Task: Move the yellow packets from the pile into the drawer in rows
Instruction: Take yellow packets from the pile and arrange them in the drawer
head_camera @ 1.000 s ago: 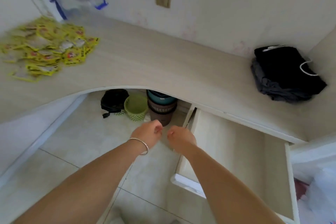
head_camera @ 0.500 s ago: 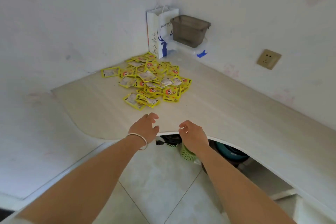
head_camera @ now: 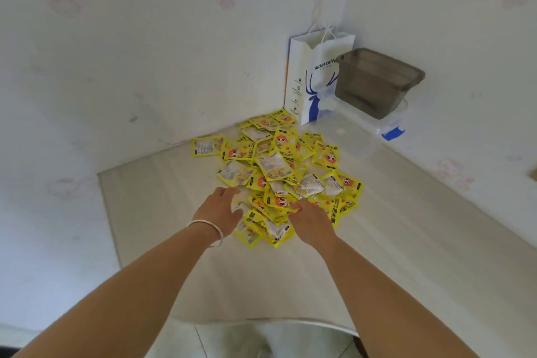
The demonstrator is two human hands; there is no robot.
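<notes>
A loose pile of yellow packets (head_camera: 279,166) lies on the pale desk (head_camera: 377,241), spreading toward the corner of the two walls. My left hand (head_camera: 218,208), with a silver bangle on the wrist, reaches palm down to the pile's near left edge, fingers spread. My right hand (head_camera: 312,219) rests on the near packets at the pile's right side, fingers curled over them; whether it grips one is hidden. The drawer is out of view.
A white paper bag with blue print (head_camera: 315,78) stands in the corner behind the pile. Beside it a dark translucent bin (head_camera: 374,81) sits on a clear lidded box (head_camera: 363,131). The desk's curved front edge (head_camera: 261,321) runs below my forearms.
The view swung from the open drawer on the right to the pile in the corner. Both hands moved forward over the desk and reached the near edge of the packets.
</notes>
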